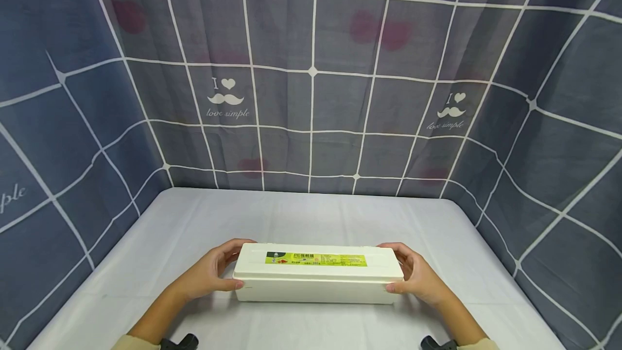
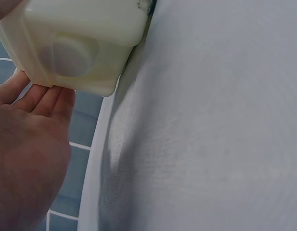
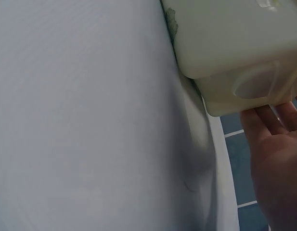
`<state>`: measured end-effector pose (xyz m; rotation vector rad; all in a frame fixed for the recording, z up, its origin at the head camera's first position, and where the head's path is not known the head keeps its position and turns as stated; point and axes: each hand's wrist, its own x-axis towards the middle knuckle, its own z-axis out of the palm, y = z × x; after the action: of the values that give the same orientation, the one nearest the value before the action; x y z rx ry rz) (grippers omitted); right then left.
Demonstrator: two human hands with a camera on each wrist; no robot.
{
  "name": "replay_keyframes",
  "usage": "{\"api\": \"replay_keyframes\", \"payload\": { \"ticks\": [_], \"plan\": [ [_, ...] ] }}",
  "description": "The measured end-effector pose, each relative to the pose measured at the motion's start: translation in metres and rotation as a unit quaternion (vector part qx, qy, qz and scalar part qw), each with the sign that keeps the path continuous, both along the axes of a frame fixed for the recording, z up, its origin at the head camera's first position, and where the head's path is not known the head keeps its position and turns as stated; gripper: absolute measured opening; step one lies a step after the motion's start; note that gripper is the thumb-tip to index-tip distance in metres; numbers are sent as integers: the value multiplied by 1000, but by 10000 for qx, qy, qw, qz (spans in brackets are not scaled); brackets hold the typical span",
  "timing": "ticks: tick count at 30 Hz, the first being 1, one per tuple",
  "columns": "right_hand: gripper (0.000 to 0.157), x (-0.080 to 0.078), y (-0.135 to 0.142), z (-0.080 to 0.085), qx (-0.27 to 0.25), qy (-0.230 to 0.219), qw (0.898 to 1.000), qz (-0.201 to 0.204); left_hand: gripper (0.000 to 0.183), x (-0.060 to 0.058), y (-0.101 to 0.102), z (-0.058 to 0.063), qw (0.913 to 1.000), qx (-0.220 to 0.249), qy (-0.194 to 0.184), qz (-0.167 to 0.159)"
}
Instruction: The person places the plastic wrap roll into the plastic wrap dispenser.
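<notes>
A long cream-white cling film box [image 1: 316, 289] with a lid sits lengthwise across the white-covered table, its printed green and yellow label [image 1: 316, 259] facing up. My left hand [image 1: 214, 268] grips its left end, thumb on the front side and fingers round the far side. At the right end my right hand [image 1: 419, 275] holds it the same way, mirrored. Both wrist views show the box from its ends: a round disc [image 2: 71, 57] shows in the left one, and a similar round end piece [image 3: 254, 83] in the right one. The lid looks closed.
A white cloth [image 1: 311, 215] covers the table. Blue-grey checked curtains [image 1: 335, 101] hang behind it and along both sides. Black wrist straps [image 1: 181, 342] show at the cuffs of the beige sleeves.
</notes>
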<state>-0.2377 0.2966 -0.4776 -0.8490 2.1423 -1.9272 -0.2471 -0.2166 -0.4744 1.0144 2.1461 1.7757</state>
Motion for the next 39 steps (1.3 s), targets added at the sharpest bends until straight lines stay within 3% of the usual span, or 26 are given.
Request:
{"api": "replay_keyframes", "payload": {
  "ticks": [9,16,20,29,39],
  "plan": [
    [91,3,3,1,167,27,9994,297,74,0,1,0,10000,47,49,-73],
    [97,5,4,-2,377,58,9987,325,74,0,0,-2,9987,222,-358,-292],
    [96,4,4,-3,443,17,9988,209,77,1,0,0,9983,129,-528,-219],
    [92,5,4,-5,535,-31,9986,37,88,3,-1,1,9995,-211,-123,-186],
    [97,6,6,-5,683,-133,9974,186,95,8,1,-3,9984,-514,-216,-48]
  ]
}}
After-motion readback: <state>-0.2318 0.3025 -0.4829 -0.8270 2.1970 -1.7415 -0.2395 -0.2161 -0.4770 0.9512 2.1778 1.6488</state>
